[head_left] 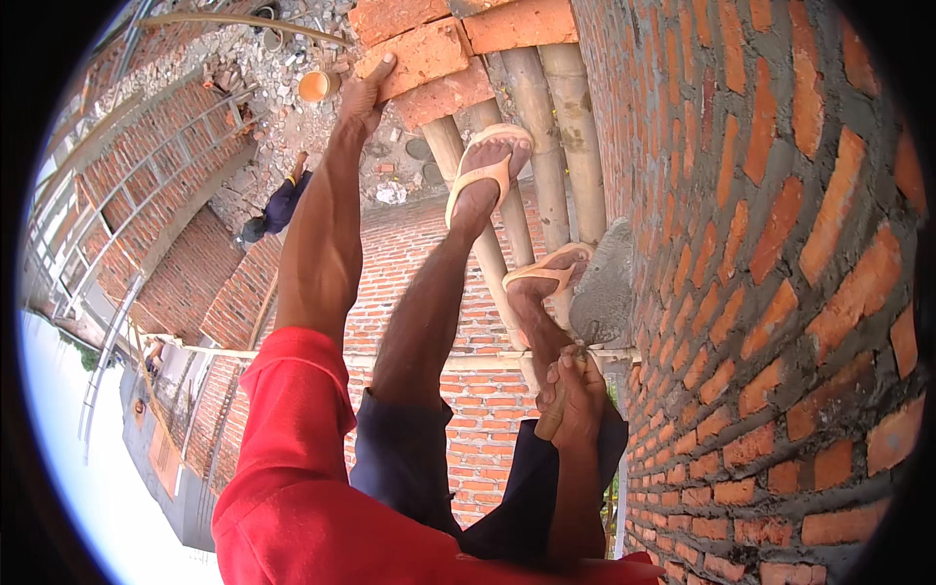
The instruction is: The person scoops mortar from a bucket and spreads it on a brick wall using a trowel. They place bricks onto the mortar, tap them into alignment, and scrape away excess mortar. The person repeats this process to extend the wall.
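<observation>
A pitted, orange-red rectangular clay brick point(424, 60), gripped by the left hand point(363, 101), lies atop similar bricks point(447, 96) on tan bamboo poles point(567, 107). The right hand point(582, 402) clasps a brown wooden handle point(551, 413).

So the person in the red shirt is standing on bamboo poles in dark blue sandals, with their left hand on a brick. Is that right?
Not quite: the sandals are pale peach, not dark blue, as the head view shows. The person in the red shirt is standing on bamboo poles, with their left hand on a brick.
</observation>
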`<state>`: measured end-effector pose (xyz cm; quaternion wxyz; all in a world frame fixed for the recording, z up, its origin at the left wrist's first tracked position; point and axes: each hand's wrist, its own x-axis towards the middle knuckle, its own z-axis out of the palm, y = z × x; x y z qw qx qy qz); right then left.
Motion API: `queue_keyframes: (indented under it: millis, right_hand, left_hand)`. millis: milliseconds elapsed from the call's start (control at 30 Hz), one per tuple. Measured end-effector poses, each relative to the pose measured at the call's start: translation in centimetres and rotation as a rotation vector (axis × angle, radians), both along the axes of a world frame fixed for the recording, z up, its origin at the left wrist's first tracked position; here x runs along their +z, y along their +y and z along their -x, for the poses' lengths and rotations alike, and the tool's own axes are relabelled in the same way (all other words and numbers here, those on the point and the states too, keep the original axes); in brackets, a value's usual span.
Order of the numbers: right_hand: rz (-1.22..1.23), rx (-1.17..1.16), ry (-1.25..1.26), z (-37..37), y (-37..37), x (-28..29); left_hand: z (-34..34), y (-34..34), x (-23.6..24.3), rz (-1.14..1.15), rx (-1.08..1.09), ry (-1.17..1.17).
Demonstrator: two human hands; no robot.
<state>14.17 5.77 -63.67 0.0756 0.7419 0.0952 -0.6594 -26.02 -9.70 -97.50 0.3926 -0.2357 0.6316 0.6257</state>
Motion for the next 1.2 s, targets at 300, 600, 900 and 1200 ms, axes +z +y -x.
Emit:
queue_keyframes:
  millis: [300, 600, 900, 1200]
  right_hand:
    - [-0.085, 0.187, 0.065, 1.1, -0.6, -0.9]
    - [-0.826, 1.383, 0.185, 8.9, 6.1, 12.5]
    - [-1.079, 1.250, 0.388, 13.8, 7.0, 41.2]
    - [-1.026, 0.551, 0.738, 11.5, 3.7, 60.0]
  left_hand:
    - [-0.1, 3.0, 3.7, -0.001, -0.073, 0.180]
    - [-5.2, 4.1, 29.1, -0.130, 0.097, 0.086]
    - [-17.3, 4.3, 66.2, -0.688, 0.449, -0.106]
    - [-20.3, 8.3, 84.9, -0.556, 0.197, 0.729]
